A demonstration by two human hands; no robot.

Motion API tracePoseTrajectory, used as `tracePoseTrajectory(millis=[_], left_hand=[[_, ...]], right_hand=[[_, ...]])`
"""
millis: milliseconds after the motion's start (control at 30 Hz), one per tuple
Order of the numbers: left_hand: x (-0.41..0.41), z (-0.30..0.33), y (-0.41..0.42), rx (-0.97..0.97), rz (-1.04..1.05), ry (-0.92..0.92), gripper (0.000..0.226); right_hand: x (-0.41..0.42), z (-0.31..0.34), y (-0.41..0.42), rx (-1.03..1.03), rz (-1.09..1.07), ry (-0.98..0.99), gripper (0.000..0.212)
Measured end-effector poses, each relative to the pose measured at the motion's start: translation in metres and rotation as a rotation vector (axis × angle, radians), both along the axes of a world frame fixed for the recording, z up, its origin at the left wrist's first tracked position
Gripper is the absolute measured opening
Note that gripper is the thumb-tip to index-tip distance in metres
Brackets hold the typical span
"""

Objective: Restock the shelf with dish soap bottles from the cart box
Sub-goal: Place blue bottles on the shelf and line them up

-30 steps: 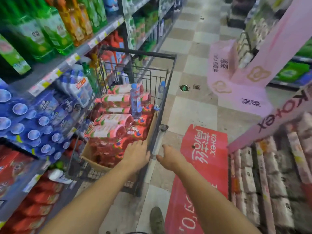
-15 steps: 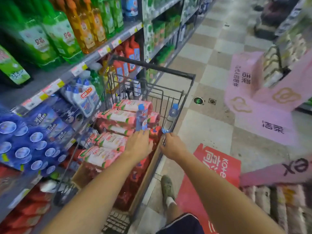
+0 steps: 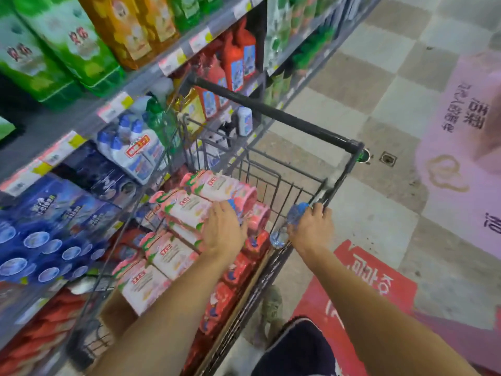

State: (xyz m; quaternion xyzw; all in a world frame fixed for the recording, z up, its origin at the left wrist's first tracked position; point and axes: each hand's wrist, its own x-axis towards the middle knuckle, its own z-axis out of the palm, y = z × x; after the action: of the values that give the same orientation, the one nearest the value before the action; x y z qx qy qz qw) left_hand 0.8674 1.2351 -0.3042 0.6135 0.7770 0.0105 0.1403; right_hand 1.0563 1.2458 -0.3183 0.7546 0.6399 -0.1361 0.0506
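Pink dish soap bottles (image 3: 195, 204) lie stacked on their sides in a cardboard box (image 3: 116, 316) inside the wire cart (image 3: 273, 183). My left hand (image 3: 222, 232) rests on top of the stack, fingers spread and fairly straight, over a blue-capped water bottle (image 3: 233, 208). My right hand (image 3: 311, 229) curls its fingers over the cart's right rim, against a second clear water bottle (image 3: 291, 221). The shelf (image 3: 89, 112) on the left holds green (image 3: 67, 44) and orange (image 3: 132, 25) dish soap bottles on its upper level.
The cart's black handle bar (image 3: 276, 115) points away from me, close to the shelf. Lower shelves carry white-blue cleaner bottles (image 3: 135, 147), blue packs (image 3: 48, 226) and red bottles (image 3: 235, 58). Red (image 3: 374, 291) and pink (image 3: 461, 158) floor stickers lie on the tiled aisle at right.
I have stepped closer along the cart. My left hand moved forward onto the pink bottles, and my right hand went from the cart's near corner to its right rim by the water bottle.
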Motion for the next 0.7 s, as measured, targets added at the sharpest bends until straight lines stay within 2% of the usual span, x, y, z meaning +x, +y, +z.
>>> tracePoseTrajectory(millis=[167, 267, 367, 567, 633, 700], left_hand=[[-0.004, -0.013, 0.017, -0.025, 0.215, -0.179, 0.069], [-0.007, -0.020, 0.020, -0.121, 0.221, -0.169, 0.067], [-0.005, -0.022, 0.020, -0.121, 0.204, -0.122, 0.063], [0.002, -0.025, 0.014, -0.088, 0.151, -0.183, 0.052], [0.009, -0.026, 0.010, -0.085, 0.114, -0.220, 0.055], [0.013, -0.028, 0.008, -0.087, 0.097, -0.240, 0.061]], right_hand=[[0.002, -0.016, 0.008, -0.070, -0.048, 0.017, 0.076], [-0.001, -0.023, 0.015, -0.128, -0.125, 0.131, 0.085], [-0.009, -0.026, 0.021, -0.081, -0.212, 0.264, 0.077], [-0.005, -0.032, 0.008, -0.001, -0.113, 0.236, 0.060], [-0.004, -0.036, -0.001, -0.004, -0.076, 0.255, 0.060], [-0.003, -0.037, -0.008, -0.032, -0.048, 0.275, 0.070]])
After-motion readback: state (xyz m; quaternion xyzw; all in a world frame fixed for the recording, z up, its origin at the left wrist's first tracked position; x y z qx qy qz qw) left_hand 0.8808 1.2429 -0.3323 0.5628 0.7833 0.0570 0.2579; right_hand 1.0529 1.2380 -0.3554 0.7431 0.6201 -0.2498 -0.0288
